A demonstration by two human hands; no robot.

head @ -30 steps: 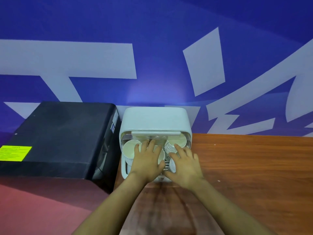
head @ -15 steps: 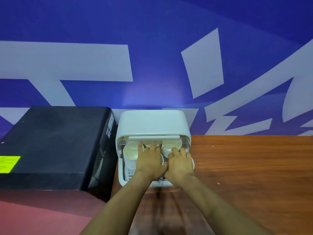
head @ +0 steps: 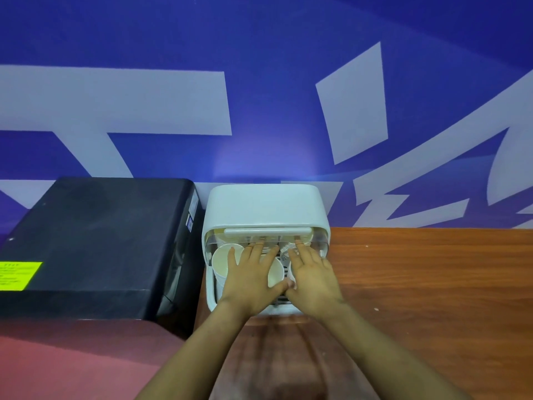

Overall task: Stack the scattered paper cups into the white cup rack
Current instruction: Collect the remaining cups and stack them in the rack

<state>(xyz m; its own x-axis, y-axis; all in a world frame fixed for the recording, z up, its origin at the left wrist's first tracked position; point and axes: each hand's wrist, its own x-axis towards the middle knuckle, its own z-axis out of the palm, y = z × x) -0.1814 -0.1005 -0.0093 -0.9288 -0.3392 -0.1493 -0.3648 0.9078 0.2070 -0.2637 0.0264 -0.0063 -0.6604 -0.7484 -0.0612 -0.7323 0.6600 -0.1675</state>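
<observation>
Paper cups (head: pixel 220 262) fill rack (head: pixel 265 206) (hands (head: pixel 251 277) flat atop).

Both forearms are bare, and the left hand (head: pixel 251 275) and right hand (head: pixel 313 277) are ungloved.

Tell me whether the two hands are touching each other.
Touching. The head view shows the left hand and right hand side by side over the cups in the rack, thumbs meeting with no gap.
</observation>
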